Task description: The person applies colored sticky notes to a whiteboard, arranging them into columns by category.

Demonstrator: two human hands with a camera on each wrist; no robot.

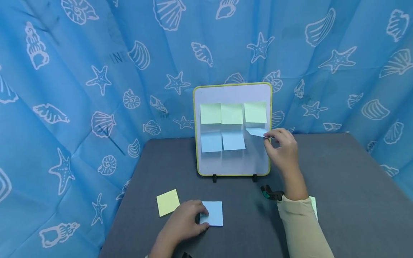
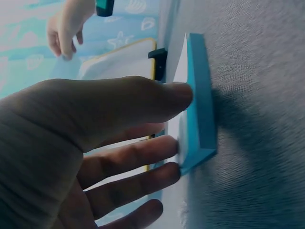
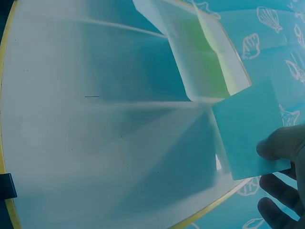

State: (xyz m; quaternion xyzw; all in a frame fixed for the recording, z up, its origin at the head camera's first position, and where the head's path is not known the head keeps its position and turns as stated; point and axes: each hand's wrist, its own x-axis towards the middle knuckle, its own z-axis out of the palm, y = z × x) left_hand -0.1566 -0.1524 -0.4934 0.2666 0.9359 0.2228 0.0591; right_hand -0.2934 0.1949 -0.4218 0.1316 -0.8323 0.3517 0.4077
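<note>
the right hand (image 1: 285, 148) is pinching a blue note (image 1: 256, 132) between thumb and fingers at the right side of the board (image 1: 233, 165), which is standing near the far edge of the tabletop (image 1: 238, 200). the note is tilting outward below the rightmost of three green notes (image 1: 231, 114); whether it is touching the board cannot be told. two stuck notes (image 1: 233, 141), also blue, are hanging to its left. the left hand (image 1: 184, 218), its fingers bending, is holding the left side of a blue pad (image 1: 215, 214) lying before the board. a yellow pad (image 1: 167, 202) is lying toward the tabletop's left edge; green paper (image 1: 313, 206) is showing partly from behind the right sleeve (image 1: 301, 224).
</note>
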